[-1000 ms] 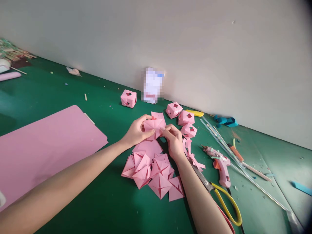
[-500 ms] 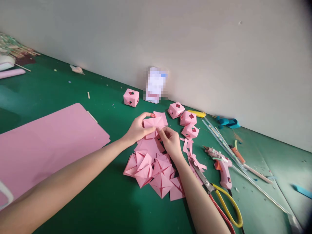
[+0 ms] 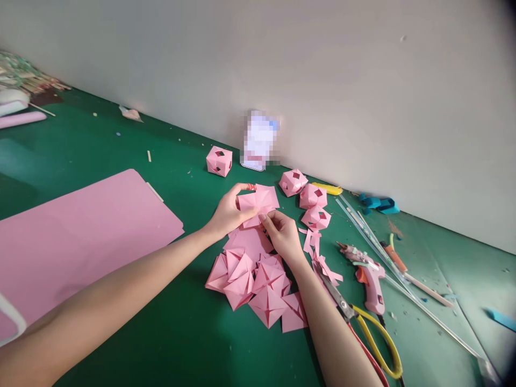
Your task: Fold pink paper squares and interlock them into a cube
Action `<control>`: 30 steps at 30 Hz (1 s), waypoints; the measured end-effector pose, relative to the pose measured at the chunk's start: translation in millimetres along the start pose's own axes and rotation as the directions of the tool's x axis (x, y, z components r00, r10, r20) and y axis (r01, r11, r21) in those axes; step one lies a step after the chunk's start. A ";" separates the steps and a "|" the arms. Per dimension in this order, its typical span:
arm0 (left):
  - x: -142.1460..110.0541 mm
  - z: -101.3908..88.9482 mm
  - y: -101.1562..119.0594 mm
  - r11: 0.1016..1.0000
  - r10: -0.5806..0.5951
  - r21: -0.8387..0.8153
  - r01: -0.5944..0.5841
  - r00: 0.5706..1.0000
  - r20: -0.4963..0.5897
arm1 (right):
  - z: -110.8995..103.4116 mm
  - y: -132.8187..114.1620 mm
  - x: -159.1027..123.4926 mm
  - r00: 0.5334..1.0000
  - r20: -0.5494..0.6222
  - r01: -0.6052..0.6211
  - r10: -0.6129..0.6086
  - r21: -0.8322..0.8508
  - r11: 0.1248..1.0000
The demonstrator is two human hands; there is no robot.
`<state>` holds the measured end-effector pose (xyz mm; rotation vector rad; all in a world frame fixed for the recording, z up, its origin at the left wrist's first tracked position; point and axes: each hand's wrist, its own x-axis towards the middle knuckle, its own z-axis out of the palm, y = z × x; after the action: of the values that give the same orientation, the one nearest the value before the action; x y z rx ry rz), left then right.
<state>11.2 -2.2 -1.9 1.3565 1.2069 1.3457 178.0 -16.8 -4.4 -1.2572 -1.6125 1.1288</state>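
Note:
Both hands meet over a green table [image 3: 173, 333]. My left hand [image 3: 229, 212] pinches the left side of a creased pink paper square [image 3: 260, 201]. Fingers of my right hand [image 3: 282, 232] are closed on its lower edge. Just below the hands lies a pile of folded pink paper pieces [image 3: 252, 279]. Three finished pink paper cubes [image 3: 310, 196] sit to the right of the held square, and another pink cube [image 3: 219, 160] stands further back on the left.
A large pink paper sheet [image 3: 76, 231] covers the left of the table. To the right lie pink paper scraps [image 3: 320, 258], yellow-handled scissors [image 3: 371, 336], a pink glue gun [image 3: 368, 277], clear glue sticks [image 3: 395, 279] and a blue ribbon [image 3: 377, 203]. A white wall runs behind.
The right hand has slid from the paper's right side to its lower edge. The left hand keeps its grip, and the view has shifted slightly.

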 end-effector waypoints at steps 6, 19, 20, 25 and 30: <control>0.3 -1.0 -3.4 0.996 -0.081 -0.018 0.082 0.996 0.036 | -1.0 -0.1 -0.5 0.999 0.035 -0.012 0.011 0.019 1.000; -1.6 0.5 4.4 0.971 -0.135 -0.192 0.142 0.990 0.048 | -0.9 -3.8 -2.8 0.997 0.067 -0.028 0.027 0.024 0.999; -1.6 0.6 4.5 0.968 -0.141 -0.203 0.149 0.989 0.049 | -0.7 -4.5 -3.2 0.998 0.059 -0.023 0.022 0.005 1.000; 0.0 0.3 1.5 0.967 -0.136 -0.214 0.139 0.990 0.028 | -0.6 -5.6 -1.8 1.000 0.012 -0.028 0.027 0.092 0.995; -0.7 -0.8 1.0 0.984 -0.103 -0.135 0.115 0.990 0.098 | -5.5 -1.5 4.2 0.979 -0.136 -0.069 0.151 0.477 0.876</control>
<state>10.5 -3.1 -1.0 1.2214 1.0891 1.2539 181.9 -12.0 -1.1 -1.0912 -1.0601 1.3464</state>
